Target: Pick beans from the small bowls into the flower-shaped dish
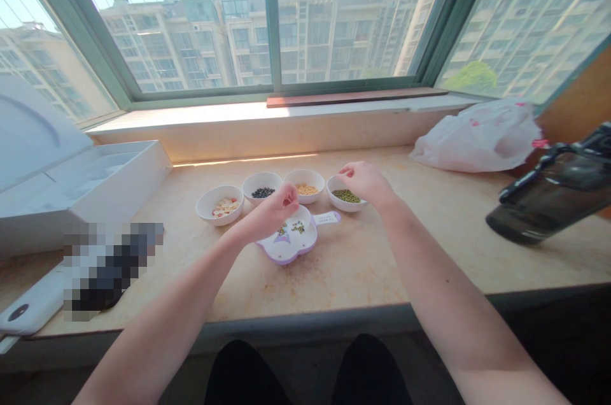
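My left hand (278, 211) is closed in a pinch above a white, purple-rimmed, scalloped dish (292, 252) with a short handle. What those fingers hold, if anything, is hidden. Small clusters of greenish beans (298, 227) lie in the dish, partly covered by the hand. Over the rim of a white bowl (344, 207) of green beans (346, 195), my right hand (363, 181) has its fingertips pressed together. Anything between them is too small to make out. In a row to the left stand bowls of yellow kernels (305, 189), black beans (262, 192) and pale flat pieces (225, 206).
An open white box (119, 179) stands at left, near a white device (35, 303) and a blurred-out dark object (112, 274). At right are a white plastic bag (477, 137) and a dark bottle (548, 201) lying tilted. The counter's front edge (305, 319) runs before my knees.
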`<state>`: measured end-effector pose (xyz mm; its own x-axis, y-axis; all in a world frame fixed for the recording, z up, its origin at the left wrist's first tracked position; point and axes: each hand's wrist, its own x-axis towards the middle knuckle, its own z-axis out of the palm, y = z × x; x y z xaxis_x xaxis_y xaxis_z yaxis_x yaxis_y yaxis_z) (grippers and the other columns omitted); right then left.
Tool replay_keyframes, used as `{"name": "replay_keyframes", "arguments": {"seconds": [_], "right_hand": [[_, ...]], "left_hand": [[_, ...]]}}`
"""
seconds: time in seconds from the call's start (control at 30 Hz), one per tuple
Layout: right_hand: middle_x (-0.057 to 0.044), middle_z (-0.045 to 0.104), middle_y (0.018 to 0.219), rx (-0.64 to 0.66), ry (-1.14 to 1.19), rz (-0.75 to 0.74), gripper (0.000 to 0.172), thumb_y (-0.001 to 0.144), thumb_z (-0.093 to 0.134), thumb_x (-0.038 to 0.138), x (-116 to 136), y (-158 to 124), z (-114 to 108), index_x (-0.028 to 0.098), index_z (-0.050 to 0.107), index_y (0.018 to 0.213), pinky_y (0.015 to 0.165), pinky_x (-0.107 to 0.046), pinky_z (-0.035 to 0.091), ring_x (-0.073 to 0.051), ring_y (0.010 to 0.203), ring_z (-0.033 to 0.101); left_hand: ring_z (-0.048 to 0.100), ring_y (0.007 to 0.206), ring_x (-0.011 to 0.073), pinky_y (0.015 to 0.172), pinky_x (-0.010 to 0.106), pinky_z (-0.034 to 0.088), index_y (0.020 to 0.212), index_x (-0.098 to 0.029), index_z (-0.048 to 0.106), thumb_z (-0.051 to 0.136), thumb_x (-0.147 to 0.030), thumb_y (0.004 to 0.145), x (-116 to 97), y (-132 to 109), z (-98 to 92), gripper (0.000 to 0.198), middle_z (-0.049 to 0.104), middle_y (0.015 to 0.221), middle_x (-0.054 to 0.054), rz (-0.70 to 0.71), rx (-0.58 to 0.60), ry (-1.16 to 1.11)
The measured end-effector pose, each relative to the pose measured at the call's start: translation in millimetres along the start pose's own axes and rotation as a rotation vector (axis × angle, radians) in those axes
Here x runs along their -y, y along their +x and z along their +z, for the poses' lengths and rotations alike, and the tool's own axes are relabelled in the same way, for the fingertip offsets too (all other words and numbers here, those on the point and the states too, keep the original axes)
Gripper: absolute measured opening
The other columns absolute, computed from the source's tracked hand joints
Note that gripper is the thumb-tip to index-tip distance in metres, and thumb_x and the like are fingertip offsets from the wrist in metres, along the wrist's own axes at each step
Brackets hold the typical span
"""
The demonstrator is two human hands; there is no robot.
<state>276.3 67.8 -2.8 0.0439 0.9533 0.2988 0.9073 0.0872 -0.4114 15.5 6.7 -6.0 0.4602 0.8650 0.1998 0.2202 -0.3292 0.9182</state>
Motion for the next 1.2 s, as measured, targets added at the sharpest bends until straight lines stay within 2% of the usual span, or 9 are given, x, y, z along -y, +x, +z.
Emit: {"name": "replay_keyframes", "arguments": {"seconds": [0.1,0.2,0.33,0.47,0.67,0.83,0.93,1.07,1.2], "right_hand": [[-0.010,0.078,0.099,0.006,0.083,-0.062,0.022,0.088,0.063,0.031,8,-2,2,0.019,0.079,0.098,0.078,-0.032,0.050,-0.023,0.088,0.070],[-0.008,0.078,0.096,0.036,0.198,-0.150,0.020,0.089,0.063,0.031,20,-7,6,0.019,0.078,0.093,0.077,-0.031,0.050,-0.020,0.082,0.069],[-0.006,0.078,0.089,0.053,0.329,-0.233,0.020,0.090,0.064,0.034,38,-18,13,0.020,0.078,0.087,0.075,-0.031,0.049,-0.018,0.074,0.067],[-0.005,0.078,0.091,0.113,0.552,-0.305,0.023,0.091,0.062,0.037,53,-28,16,0.019,0.076,0.088,0.074,-0.031,0.049,-0.017,0.073,0.064],[-0.002,0.072,0.084,0.225,0.895,-0.344,0.039,0.084,0.071,0.051,61,-37,18,0.019,0.074,0.105,0.060,-0.026,0.046,-0.013,0.064,0.059],[-0.001,0.069,0.076,0.337,0.961,-0.323,0.041,0.076,0.079,0.054,62,-39,25,0.018,0.074,0.095,0.053,-0.024,0.043,-0.012,0.061,0.059],[-0.001,0.067,0.066,0.391,0.933,-0.302,0.040,0.076,0.079,0.055,62,-39,29,0.017,0.075,0.089,0.049,-0.024,0.039,-0.013,0.056,0.057],[-0.002,0.068,0.065,0.280,0.783,-0.331,0.033,0.080,0.076,0.051,60,-37,31,0.018,0.077,0.086,0.053,-0.027,0.042,-0.013,0.055,0.057],[-0.004,0.075,0.080,0.124,0.695,-0.380,0.026,0.086,0.070,0.044,58,-33,29,0.020,0.077,0.083,0.063,-0.029,0.046,-0.014,0.062,0.060]], "left_hand": [[0.042,0.061,0.0084,0.058,0.023,0.032,0.088,-0.021,0.049,0.070,-0.029,0.087,-12,-1,-0.9,0.023,0.048,0.074,-0.005,-0.080,0.048,-0.393],[0.043,0.061,0.0066,0.059,0.022,0.036,0.088,-0.020,0.051,0.079,-0.024,0.079,-18,-1,-5.0,0.030,0.049,0.078,-0.004,-0.140,0.070,-0.726],[0.047,0.064,0.0063,0.062,0.021,0.040,0.090,-0.020,0.055,0.079,-0.016,0.078,-20,-2,-9.7,0.027,0.051,0.081,-0.004,-0.164,0.055,-0.927],[0.049,0.064,0.0068,0.062,0.022,0.042,0.090,-0.020,0.056,0.077,-0.013,0.078,-18,-1,-9.8,0.025,0.053,0.081,-0.003,-0.176,0.022,-0.954],[0.052,0.065,0.0060,0.063,0.021,0.043,0.091,-0.019,0.056,0.080,-0.014,0.077,-12,2,-6.1,0.028,0.056,0.083,-0.004,-0.210,-0.005,-0.936],[0.054,0.066,0.0059,0.063,0.019,0.043,0.087,-0.018,0.055,0.083,-0.020,0.076,-5,3,0.1,0.031,0.057,0.080,-0.004,-0.280,-0.002,-0.854],[0.055,0.065,0.0056,0.064,0.018,0.044,0.088,-0.018,0.056,0.084,-0.018,0.074,-1,4,3.6,0.032,0.059,0.079,-0.003,-0.314,-0.058,-0.796],[0.061,0.067,0.0068,0.067,0.020,0.047,0.096,-0.016,0.060,0.080,-0.013,0.076,3,5,5.0,0.028,0.067,0.085,0.000,-0.343,-0.167,-0.743],[0.067,0.076,0.0100,0.075,0.023,0.051,0.105,-0.015,0.065,0.075,-0.008,0.076,2,6,2.6,0.031,0.071,0.092,0.004,-0.329,-0.188,-0.783]]}}
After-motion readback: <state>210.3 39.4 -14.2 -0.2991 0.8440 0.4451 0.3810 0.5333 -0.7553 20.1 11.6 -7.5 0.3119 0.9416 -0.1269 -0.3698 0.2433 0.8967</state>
